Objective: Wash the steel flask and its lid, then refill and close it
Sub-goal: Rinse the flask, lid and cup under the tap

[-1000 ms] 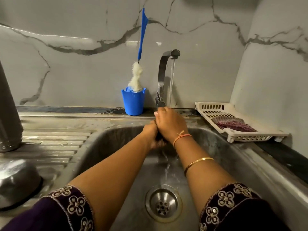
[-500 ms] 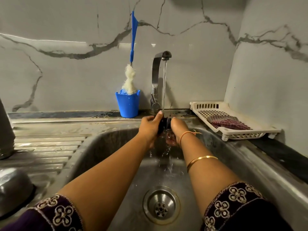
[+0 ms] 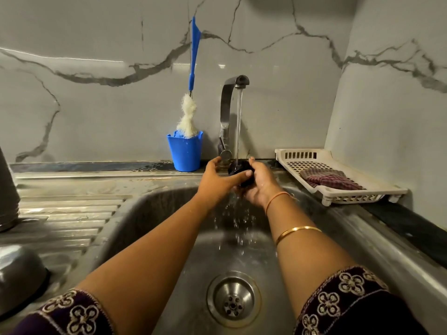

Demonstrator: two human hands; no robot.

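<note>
The flask's black lid [image 3: 242, 169] is under the running water from the tap [image 3: 232, 110], above the back of the sink [image 3: 154, 213]. My right hand [image 3: 262, 189] cups the lid from below and from the right, fingers curled round it. My left hand [image 3: 217, 182] is on its left, with the thumb stretched across the lid's front and the fingers spread and raised beside it. Water drips from both hands into the basin. The steel flask [image 3: 7, 189] stands upright on the ribbed drainboard at the far left, cut off by the frame edge.
A blue cup [image 3: 185, 153] holding a bottle brush [image 3: 187, 117] stands left of the tap against the marble wall. At the right of the sink is a white plastic rack [image 3: 338, 189] with a folded checked cloth [image 3: 329, 180]. An upturned steel bowl [image 3: 19, 276] lies at the near left.
My hands went from clasped together over the lid to parted. The right hand turned palm-up under the lid, and the left hand's fingers lifted off, leaving its thumb on it.
</note>
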